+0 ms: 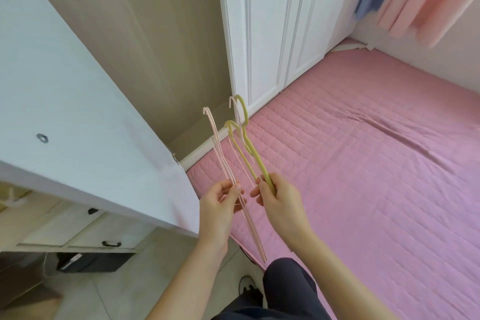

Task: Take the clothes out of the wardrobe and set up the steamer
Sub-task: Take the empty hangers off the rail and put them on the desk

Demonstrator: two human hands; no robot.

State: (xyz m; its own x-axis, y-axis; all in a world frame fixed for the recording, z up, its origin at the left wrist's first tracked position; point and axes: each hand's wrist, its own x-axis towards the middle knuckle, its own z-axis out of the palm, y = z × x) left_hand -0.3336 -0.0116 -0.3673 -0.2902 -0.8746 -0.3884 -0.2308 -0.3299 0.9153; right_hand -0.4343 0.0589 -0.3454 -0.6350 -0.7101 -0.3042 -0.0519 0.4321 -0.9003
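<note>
My left hand (220,201) pinches the pink hangers (218,145) by their shafts. My right hand (279,199) is curled round the yellow-green hangers (261,165), hiding their lower ends. Both bunches stand hooks-up over the pink bed's (363,163) edge, beside the open wardrobe (155,34). They overlap, so I cannot count them.

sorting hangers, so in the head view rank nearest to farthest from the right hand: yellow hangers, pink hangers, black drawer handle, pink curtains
1. yellow hangers: gripped in the right hand.
2. pink hangers: just left, held by the left hand.
3. black drawer handle: low left, beyond the wardrobe door.
4. pink curtains: far upper right, across the bed.
</note>
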